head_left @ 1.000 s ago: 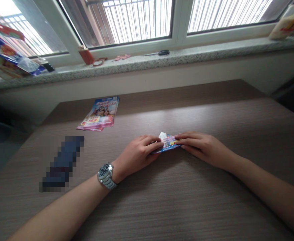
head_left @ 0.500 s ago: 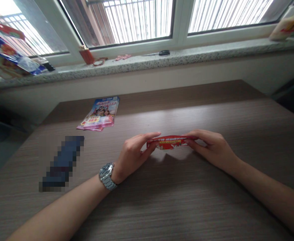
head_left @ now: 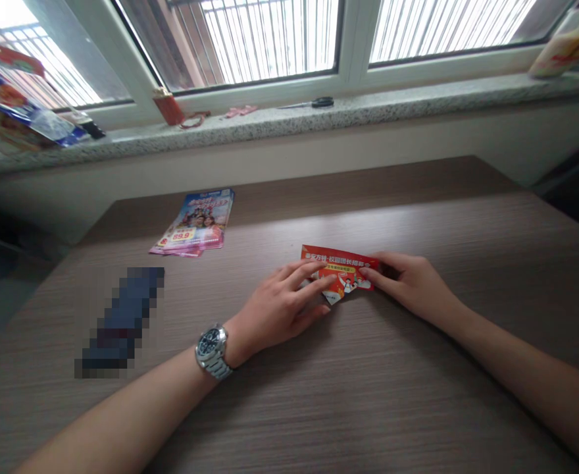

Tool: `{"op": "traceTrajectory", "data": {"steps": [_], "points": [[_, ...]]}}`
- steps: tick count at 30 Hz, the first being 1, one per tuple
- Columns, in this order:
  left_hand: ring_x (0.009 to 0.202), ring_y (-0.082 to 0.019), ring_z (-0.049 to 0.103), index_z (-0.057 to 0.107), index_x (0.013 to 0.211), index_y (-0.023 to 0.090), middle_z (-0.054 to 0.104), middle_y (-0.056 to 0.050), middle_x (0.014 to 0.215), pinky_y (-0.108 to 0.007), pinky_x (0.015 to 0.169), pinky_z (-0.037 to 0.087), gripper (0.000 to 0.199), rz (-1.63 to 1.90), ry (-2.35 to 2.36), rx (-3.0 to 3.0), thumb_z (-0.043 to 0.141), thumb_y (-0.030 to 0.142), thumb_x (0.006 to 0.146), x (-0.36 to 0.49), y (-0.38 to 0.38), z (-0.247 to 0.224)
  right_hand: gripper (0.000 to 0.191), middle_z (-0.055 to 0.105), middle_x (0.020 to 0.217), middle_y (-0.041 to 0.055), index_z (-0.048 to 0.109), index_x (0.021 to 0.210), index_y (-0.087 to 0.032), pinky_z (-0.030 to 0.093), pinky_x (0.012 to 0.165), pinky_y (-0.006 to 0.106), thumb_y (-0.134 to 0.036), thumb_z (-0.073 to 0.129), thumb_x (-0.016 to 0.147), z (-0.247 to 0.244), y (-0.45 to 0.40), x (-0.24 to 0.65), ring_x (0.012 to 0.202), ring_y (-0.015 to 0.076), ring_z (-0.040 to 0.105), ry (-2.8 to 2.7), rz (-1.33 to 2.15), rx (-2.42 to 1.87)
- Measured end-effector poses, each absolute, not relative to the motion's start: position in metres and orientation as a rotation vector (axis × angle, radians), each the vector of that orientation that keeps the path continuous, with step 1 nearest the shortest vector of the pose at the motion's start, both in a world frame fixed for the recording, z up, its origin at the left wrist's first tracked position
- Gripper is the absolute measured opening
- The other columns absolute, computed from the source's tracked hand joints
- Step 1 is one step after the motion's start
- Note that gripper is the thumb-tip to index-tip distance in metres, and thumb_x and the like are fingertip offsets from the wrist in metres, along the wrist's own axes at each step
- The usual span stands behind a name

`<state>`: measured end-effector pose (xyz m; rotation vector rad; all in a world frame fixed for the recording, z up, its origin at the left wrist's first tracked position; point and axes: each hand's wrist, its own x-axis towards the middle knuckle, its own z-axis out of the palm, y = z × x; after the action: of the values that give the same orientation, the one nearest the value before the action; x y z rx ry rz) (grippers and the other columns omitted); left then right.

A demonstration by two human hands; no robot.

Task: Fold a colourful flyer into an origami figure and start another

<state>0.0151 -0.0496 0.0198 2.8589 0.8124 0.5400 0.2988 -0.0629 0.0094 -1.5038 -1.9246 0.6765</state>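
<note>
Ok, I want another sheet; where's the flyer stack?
In the head view, the flyer stack lies at the far left of the table, beyond the pixelated dark object.

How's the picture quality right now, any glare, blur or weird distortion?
Head view: the window is washed out near white; a pale sheen crosses the table; soft shadows lie under the hands; the dark item at left is pixelated; the flyer stack's small print is too soft to read.
</note>
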Motion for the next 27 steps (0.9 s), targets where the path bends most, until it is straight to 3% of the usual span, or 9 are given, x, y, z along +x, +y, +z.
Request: {"op": "traceTrajectory", "data": {"steps": [7, 12, 17, 23, 27], "points": [[0.139, -0.030, 0.048, 0.047, 0.152, 0.030, 0.050, -0.010, 0.152, -0.052, 0.114, 0.045, 0.049, 0.278, 0.774, 2.867, 0.046, 0.047, 0.105, 0.015, -0.051, 0.020, 0.021, 0.072, 0.090, 0.0052, 0.076, 0.106, -0.018, 0.049, 0.068, 0.032, -0.031, 0.061, 0.097, 0.009, -0.061, 0.297, 0.075, 0.0190, 0.065, -2.063, 0.564, -1.413], [0.138, -0.030, 0.048, 0.047, 0.152, 0.030, 0.050, -0.010, 0.153, -0.052, 0.116, 0.043, 0.049, 0.278, 0.773, 2.866, 0.046, 0.046, 0.106, 0.014, -0.051, 0.019, 0.029, 0.068, 0.101, 0.0078, 0.073, 0.121, -0.018, 0.054, 0.073, 0.034, -0.029, 0.064, 0.096, 0.003, -0.060, 0.302, 0.076, 0.0186, 0.065, -2.086, 0.369, -1.402], [0.137, -0.030, 0.050, 0.048, 0.151, 0.031, 0.051, -0.009, 0.152, -0.052, 0.115, 0.044, 0.048, 0.290, 0.779, 2.864, 0.048, 0.045, 0.105, 0.015, -0.052, 0.019, 0.028, 0.065, 0.111, 0.0121, 0.073, 0.121, -0.021, 0.058, 0.081, 0.042, -0.028, 0.064, 0.095, 0.000, -0.057, 0.306, 0.090, 0.0247, 0.066, -2.166, 0.152, -1.284], [0.137, -0.029, 0.050, 0.049, 0.150, 0.032, 0.051, -0.009, 0.152, -0.052, 0.115, 0.044, 0.047, 0.311, 0.775, 2.859, 0.049, 0.044, 0.105, 0.015, -0.051, 0.018, 0.027, 0.069, 0.126, 0.0105, 0.071, 0.124, -0.027, 0.057, 0.096, 0.045, -0.026, 0.060, 0.099, 0.002, -0.059, 0.300, 0.113, 0.0263, 0.066, -2.342, 0.275, -1.030], [0.137, -0.029, 0.050, 0.048, 0.151, 0.031, 0.052, -0.009, 0.151, -0.052, 0.115, 0.045, 0.047, 0.308, 0.775, 2.857, 0.049, 0.043, 0.105, 0.015, -0.051, 0.018, 0.028, 0.071, 0.128, 0.0094, 0.071, 0.125, -0.027, 0.056, 0.099, 0.043, -0.023, 0.056, 0.102, -0.001, -0.061, 0.299, 0.116, 0.0243, 0.066, -2.373, 0.335, -0.990]]}}
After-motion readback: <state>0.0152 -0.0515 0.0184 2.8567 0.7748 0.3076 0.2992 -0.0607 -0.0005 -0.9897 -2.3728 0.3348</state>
